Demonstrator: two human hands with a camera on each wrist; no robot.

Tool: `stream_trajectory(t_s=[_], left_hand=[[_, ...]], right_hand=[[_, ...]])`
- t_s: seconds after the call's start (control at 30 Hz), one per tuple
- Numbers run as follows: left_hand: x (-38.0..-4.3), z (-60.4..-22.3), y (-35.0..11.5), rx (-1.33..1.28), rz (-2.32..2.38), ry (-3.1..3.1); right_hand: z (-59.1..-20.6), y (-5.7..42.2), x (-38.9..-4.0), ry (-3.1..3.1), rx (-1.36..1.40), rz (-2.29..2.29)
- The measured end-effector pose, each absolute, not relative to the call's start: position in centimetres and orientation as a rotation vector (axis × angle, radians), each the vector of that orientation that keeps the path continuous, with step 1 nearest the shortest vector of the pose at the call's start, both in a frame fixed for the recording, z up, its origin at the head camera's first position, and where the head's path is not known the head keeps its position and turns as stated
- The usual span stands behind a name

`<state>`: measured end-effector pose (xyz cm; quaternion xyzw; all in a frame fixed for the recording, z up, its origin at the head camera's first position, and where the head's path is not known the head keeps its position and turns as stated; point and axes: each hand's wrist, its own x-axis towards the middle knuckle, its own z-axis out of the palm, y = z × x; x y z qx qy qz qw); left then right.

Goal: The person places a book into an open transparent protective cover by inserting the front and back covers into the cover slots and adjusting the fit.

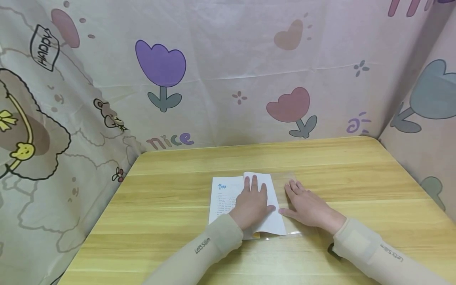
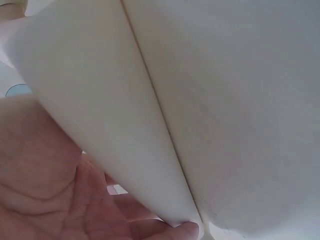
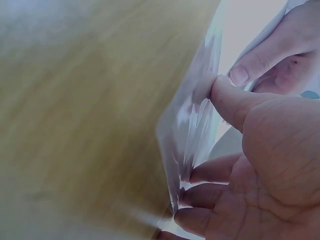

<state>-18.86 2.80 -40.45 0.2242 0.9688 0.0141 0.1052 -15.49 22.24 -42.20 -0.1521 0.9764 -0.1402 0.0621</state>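
Observation:
A booklet with a printed page lies on the wooden table, a blue mark at its top. My left hand rests with extended fingers on a blank white leaf that stands partly raised in the left wrist view. To its right, a clear plastic sleeve reaches past the booklet's edge. My right hand, fingers spread, presses on this sleeve. In the right wrist view its fingertips touch the creased plastic, the thumb close to the left thumb. A small yellow patch shows under the leaf's lower edge.
The wooden table extends around the booklet on all sides. Behind it hangs a pale curtain printed with flowers and hearts, and more printed cloth covers both sides. A dark band shows under the right sleeve.

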Motion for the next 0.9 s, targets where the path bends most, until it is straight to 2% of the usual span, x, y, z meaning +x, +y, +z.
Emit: stream_trajectory(t_s=[0.57,0.9], left_hand=[[-18.6,-40.6,3.4,0.691,0.004,2.911],[-18.9,-39.5,0.6,0.812,0.309,2.802]], right_hand=[[-42.1,22.1,-15.5,2.952,-0.454,-0.394],[-42.0,22.0,-15.5,2.939,-0.437,-0.379]])
